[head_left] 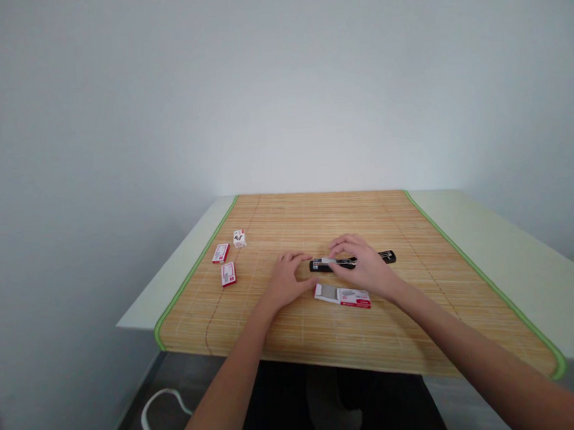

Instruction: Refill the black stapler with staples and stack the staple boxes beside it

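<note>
On a green-edged mat (pixel 292 221) in the head view, near the middle: just one stapler (pixel 347 262), black, folded out flat. Right over it, the right hand (pixel 365 266), thumb and fingertips on either side of a small silvery strip (pixel 327 260) at the left part. Pinched or only touched? Can't tell, too tiny. Left hand (pixel 285 279) down on the mat, fingers apart and gripping zilch, index tip right by the stapler's left end, thumb just beside the open box.

Box count: four. One open box (pixel 354 297), nearer the body than the stapler, with grey staples (pixel 329 291) showing at its left end. Plus three shut ones off to the left, well apart from both hands: two flat boxes (pixel 228 274), red and white, and one chunkier white box (pixel 240 238) a bit farther back.

Around all that, one pale table (pixel 492 235) under the mat, plain wall (pixel 309 97) behind, dark-clad legs (pixel 390 397) below, one white cable (pixel 146 421) at lower left. Only real obstruction: the right hand, smack across part of the stapler.
</note>
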`<state>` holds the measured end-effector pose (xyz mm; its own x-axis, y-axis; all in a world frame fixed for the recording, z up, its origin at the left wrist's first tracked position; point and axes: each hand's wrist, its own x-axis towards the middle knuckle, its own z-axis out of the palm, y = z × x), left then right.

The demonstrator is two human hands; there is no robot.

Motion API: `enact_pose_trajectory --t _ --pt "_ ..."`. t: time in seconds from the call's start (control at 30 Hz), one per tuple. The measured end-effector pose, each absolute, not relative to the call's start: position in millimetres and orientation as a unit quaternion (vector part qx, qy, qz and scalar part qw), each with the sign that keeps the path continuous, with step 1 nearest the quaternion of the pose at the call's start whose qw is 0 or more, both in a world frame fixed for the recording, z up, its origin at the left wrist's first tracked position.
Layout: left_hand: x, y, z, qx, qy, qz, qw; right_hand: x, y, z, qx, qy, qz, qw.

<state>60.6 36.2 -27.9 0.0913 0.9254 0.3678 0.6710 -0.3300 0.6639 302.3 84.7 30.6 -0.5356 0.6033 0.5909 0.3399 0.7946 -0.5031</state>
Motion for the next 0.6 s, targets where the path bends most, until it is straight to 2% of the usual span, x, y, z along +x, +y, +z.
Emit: enact_pose_trajectory --t 0.13,0.6 --pt "61 52 -33 0.739 0.58 0.317 0.132 297 105 28 -0.277 -0.875 0.168 0.359" --pt "58 51 -33 0.76 0.551 0.303 0.163 300 99 9 -0.269 -0.881 0.204 0.331"
